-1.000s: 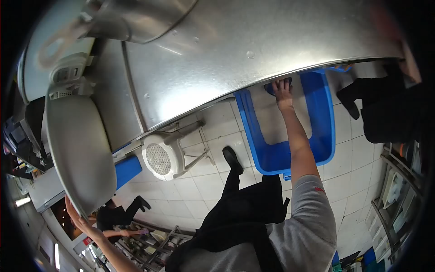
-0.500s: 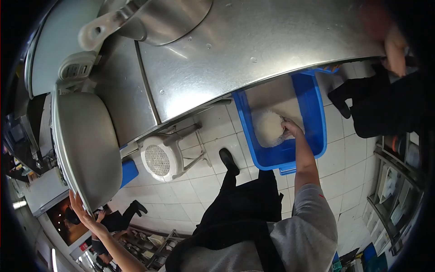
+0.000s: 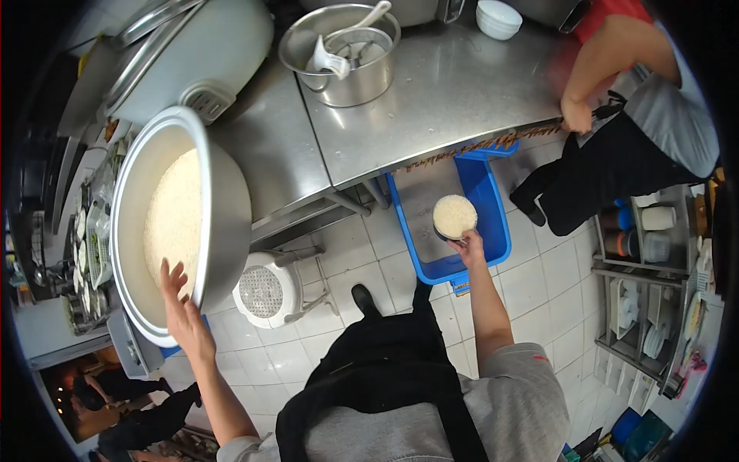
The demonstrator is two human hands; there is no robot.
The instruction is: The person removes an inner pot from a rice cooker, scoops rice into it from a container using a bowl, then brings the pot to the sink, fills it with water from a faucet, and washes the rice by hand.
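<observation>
My right grip [image 3: 468, 245] is clasping a cup [image 3: 439, 234] full of white rice [image 3: 455, 213], and I'm holding it over the blue bin [image 3: 494, 219]. Bin is standing on the tiled floor [image 3: 354, 250], partly under the steel desk [image 3: 431, 96]. My left grip [image 3: 185, 312] is hovering empty, fingers spread, at the near rim of the big pot [image 3: 229, 208]; can't tell if it's touching. More rice is lying inside that pot, its mouth facing me. A rice cooker [image 3: 208, 54] is standing just behind. A steel bowl [image 3: 350, 92] is sitting on the desk, stacked white bowls [image 3: 499, 21] farther right. Another person [image 3: 608, 65] is standing at the desk's right side.
</observation>
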